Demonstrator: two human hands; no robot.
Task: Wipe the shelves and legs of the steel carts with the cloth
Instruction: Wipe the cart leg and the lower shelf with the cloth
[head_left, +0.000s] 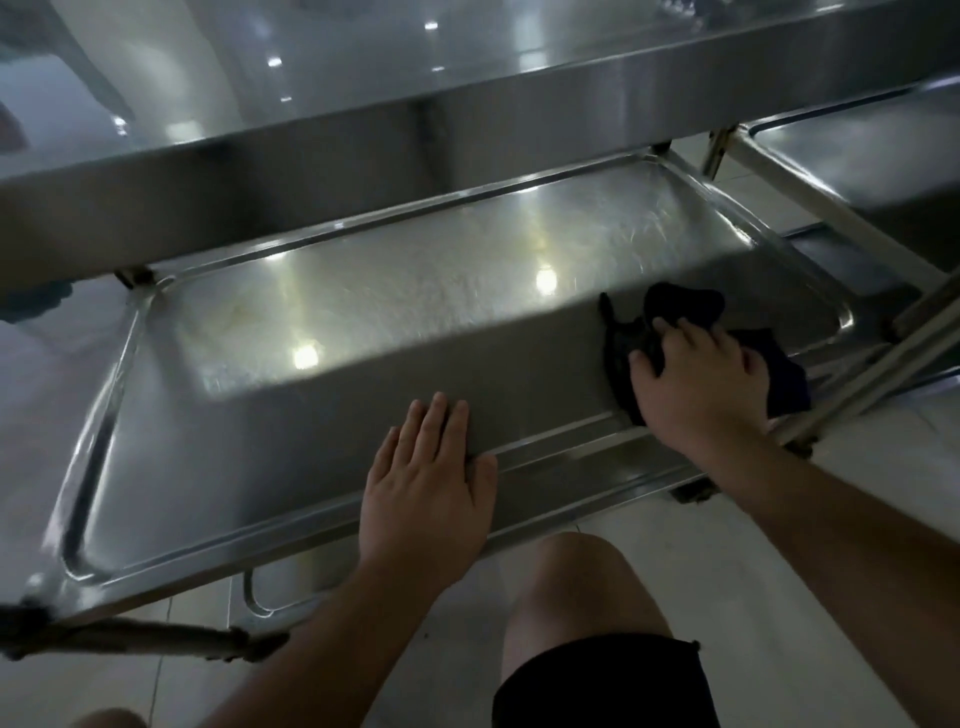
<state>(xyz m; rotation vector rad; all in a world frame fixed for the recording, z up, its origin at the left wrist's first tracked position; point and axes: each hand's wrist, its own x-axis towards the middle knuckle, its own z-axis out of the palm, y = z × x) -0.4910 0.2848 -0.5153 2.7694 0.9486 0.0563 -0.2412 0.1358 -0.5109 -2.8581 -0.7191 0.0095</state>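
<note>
Your right hand (698, 376) lies on the dark crumpled wiping cloth (660, 332) and presses it down on the lower shelf of the shiny steel cart (363, 291). The fingers are spread and a little bent over the cloth, with the fingertips sinking in its folds, so this grip has hold of the cloth against the metal. The cloth is at the right side of the shelf, near the right rim, and part of it shows also to the right of your wrist.

Your left hand (428, 478) rests flat on the near rim of the same shelf, around the middle. Its fingers are straight and close together, pointing to the far side, and it holds nothing.

The shelf is a shallow tray with a raised edge and rounded corners, and bright spots of light reflect on its surface. Above it, at the far side, you see the upper steel shelf (467, 109) of the cart. To the right stands a slanted steel leg (852, 395), and behind it a second steel cart (862, 156) is partly visible. Your bare knee (576, 587) and the black shorts (602, 686) are near, over the pale tiled floor (779, 597).
</note>
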